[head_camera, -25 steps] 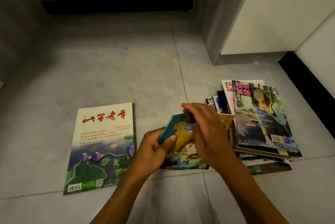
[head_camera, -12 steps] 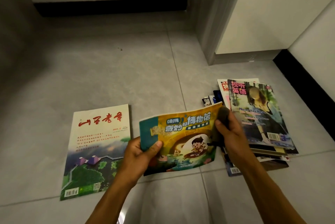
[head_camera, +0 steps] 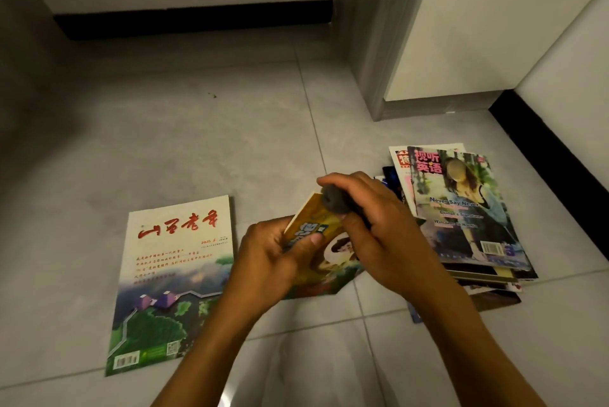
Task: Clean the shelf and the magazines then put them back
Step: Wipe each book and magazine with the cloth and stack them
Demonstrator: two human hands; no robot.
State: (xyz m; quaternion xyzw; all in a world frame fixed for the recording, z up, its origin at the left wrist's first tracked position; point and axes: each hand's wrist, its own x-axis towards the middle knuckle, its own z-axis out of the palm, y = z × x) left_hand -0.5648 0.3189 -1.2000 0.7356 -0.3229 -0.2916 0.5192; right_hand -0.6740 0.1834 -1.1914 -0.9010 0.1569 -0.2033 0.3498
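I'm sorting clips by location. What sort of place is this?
Probably a room corner in a home: grey tiled floor, white walls with black skirting, and a stack of magazines on the floor.

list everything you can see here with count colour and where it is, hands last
cartoon magazine: one, yellow-orange cover with green at the bottom, held above the floor at centre
cloth: one, dark grey, wadded against the top of the cartoon magazine
landscape magazine: one, cream top with red title, green and purple picture below, flat on the floor at left
magazine stack: one untidy pile, exact number unclear, top cover green and blue with red title, on the floor at right
floor: grey tiles
skirting: black, along the walls
door frame: grey, upper right
left hand: holds the cartoon magazine's left edge
right hand: grips the cloth
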